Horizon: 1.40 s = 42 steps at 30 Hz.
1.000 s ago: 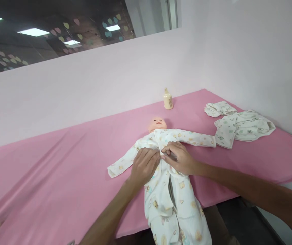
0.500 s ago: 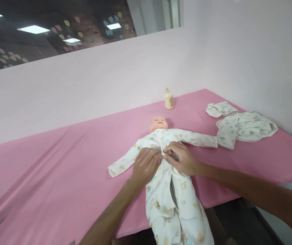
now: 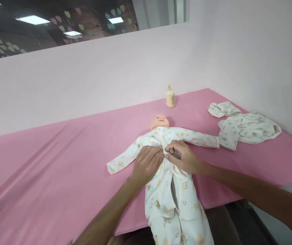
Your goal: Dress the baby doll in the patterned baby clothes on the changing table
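A baby doll [image 3: 159, 121] lies on its back, dressed in a white baby romper [image 3: 158, 197] printed with small bears. The romper's sleeves spread out to both sides and its legs hang over the table's near edge. My left hand [image 3: 148, 163] pinches the front opening at the chest. Close beside it, my right hand [image 3: 183, 156] grips the same opening with thumb and bent fingers. Whatever fastener lies between the fingertips is hidden. Below the hands the front gapes open in a slit.
Pink cloth [image 3: 66, 163] covers the table. A cream pump bottle [image 3: 170, 98] stands behind the doll's head by the white wall. To the right lie a folded printed cloth [image 3: 223, 109] and a crumpled white garment [image 3: 253, 128], near the right sleeve's cuff.
The view has shifted slightly. Both hands stay at the same spot on the romper's front, with hardly any finger movement.
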{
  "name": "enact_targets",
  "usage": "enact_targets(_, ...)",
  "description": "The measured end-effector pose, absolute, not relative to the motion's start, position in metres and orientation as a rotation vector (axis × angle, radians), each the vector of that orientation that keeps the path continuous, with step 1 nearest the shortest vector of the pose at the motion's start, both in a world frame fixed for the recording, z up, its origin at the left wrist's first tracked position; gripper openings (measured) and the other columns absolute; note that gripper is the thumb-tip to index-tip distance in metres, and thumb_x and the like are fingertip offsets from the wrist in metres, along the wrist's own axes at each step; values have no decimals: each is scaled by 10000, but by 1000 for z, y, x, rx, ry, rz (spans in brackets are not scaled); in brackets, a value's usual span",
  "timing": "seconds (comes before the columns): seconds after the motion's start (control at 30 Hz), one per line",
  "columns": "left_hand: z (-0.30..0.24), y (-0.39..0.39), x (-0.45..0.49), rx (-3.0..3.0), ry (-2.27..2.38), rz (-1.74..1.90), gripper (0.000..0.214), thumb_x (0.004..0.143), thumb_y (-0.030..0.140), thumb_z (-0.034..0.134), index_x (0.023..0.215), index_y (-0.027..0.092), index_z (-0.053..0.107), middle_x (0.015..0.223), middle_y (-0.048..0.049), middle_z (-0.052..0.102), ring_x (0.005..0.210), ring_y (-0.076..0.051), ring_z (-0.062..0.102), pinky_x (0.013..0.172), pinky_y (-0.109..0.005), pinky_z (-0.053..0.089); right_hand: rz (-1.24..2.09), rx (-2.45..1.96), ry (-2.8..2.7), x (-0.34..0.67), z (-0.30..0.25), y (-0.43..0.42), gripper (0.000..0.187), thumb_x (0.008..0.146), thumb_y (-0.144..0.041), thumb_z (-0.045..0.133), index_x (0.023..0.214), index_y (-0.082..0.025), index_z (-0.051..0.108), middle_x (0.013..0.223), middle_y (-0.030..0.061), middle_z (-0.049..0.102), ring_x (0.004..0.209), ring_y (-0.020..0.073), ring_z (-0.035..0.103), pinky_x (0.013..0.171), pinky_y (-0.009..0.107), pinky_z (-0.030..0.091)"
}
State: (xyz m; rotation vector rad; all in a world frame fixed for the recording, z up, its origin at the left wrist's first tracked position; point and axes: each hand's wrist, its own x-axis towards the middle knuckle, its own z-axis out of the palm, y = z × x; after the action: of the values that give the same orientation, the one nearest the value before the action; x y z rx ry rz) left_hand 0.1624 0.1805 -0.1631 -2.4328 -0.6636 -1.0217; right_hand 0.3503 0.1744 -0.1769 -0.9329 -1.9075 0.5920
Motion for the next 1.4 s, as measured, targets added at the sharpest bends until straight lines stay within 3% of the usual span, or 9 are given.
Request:
enact_targets(0.4, -163, 178, 165, -2436, -677, -961, 157, 840, 52, 538, 960, 153, 530, 842, -63, 634, 764, -170, 551, 688, -322, 437, 806, -968, -1898, 356, -169, 175, 115, 859, -253, 565, 766, -215, 508, 722, -32, 476, 717, 125, 416, 748, 295, 345)
enact_targets(0.83, -162, 178, 165, -2449, -689, -977, 110, 851, 78, 550, 921, 163, 544, 856, -59, 648, 775, -163, 571, 692, -316, 442, 277, -850, -1927, 350, -184, 177, 116, 820, -128, 514, 754, -207, 459, 648, -44, 416, 642, 120, 432, 695, 286, 338)
enact_targets(1.4, -165, 190, 159, -2445, -581, -1043, 216, 774, 48, 659, 937, 165, 582, 889, -90, 662, 822, -221, 631, 756, -373, 500, 262, -845, -1944, 347, -188, 189, 121, 857, -287, 514, 772, -210, 474, 625, -50, 457, 650, 112, 473, 740, 266, 365)
